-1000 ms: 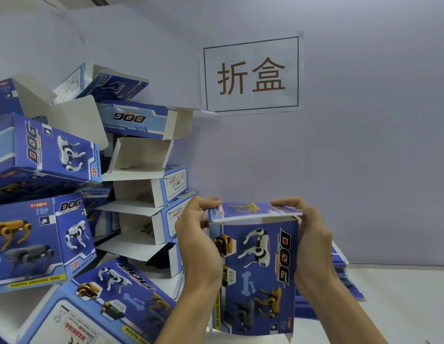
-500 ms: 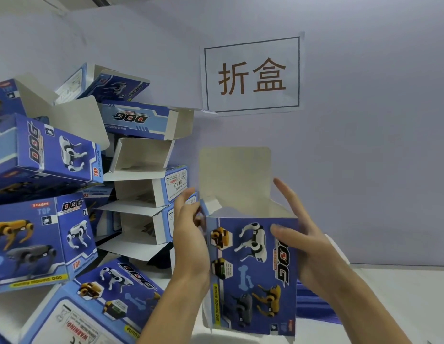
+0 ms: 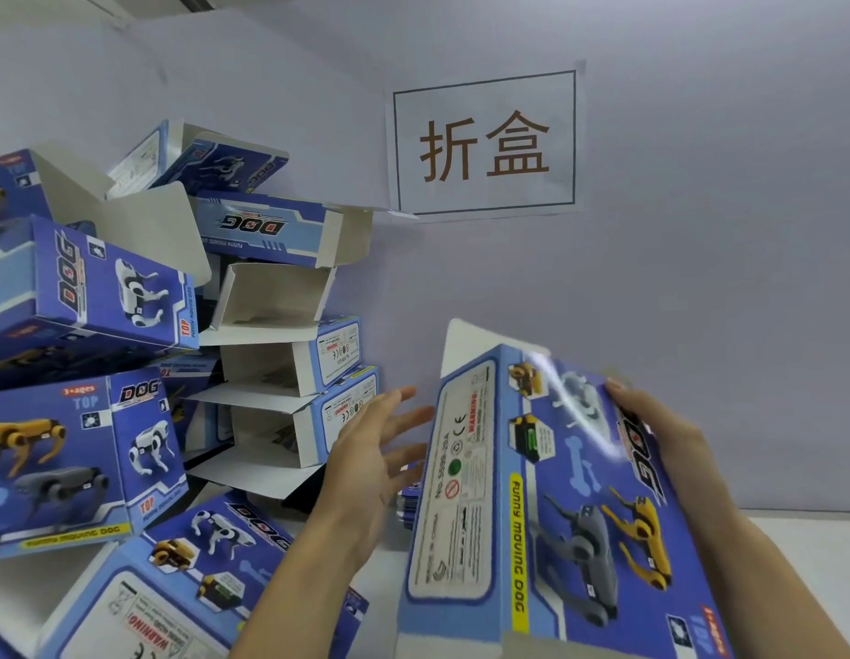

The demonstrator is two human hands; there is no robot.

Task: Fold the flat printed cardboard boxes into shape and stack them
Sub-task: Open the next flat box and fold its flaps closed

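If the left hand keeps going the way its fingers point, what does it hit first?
Probably the narrow warning-label side of the held box: the left hand's straight fingers point right and up at it, with little gap, though depth is unclear.

Folded blue box tilts left (top flap open), beside the stacked boxes.

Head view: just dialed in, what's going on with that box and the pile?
A person is folding printed toy-dog boxes. The right hand holds a formed box, tilted, by its far edge; a white flap sticks up at its top end. The left hand is open, fingers spread beside the box, apparently not gripping it. A pile of folded boxes, several with open flaps, is heaped at left against the wall. A sign is stuck on the wall above.
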